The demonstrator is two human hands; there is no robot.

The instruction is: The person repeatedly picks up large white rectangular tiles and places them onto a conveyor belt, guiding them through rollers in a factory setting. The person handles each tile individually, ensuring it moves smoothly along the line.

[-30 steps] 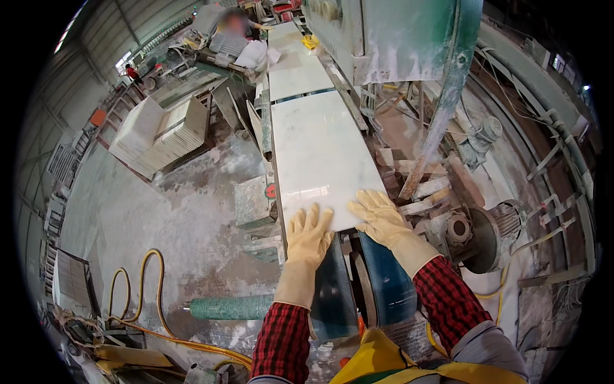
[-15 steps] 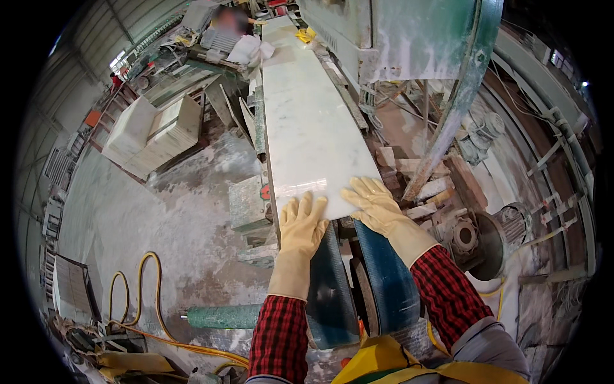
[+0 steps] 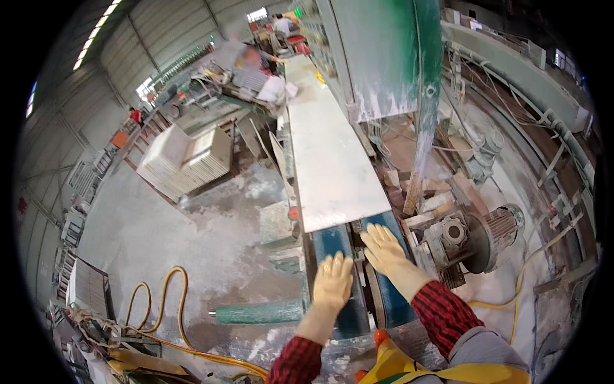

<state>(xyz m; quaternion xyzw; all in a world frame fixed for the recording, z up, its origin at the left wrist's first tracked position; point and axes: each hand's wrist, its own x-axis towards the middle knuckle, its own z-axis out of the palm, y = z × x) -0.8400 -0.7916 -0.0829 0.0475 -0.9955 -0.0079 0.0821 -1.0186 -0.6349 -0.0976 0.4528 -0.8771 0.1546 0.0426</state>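
Since 1 s ago, the white stone slab (image 3: 332, 160) has been carried away from both gloved hands, left hand (image 3: 332, 281) and right hand (image 3: 382, 248), now flat, fingers together, on the blue conveyor belt (image 3: 332, 246) just behind it; these are best kept clear.

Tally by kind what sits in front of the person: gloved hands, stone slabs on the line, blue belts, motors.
Gloved hands: 2, left hand and right hand
Slab: 1
Blue belts: 2
Motor: 1
Total: 6

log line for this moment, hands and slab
left hand open on blue belt | right hand open, same belt | white slab ahead, untouched
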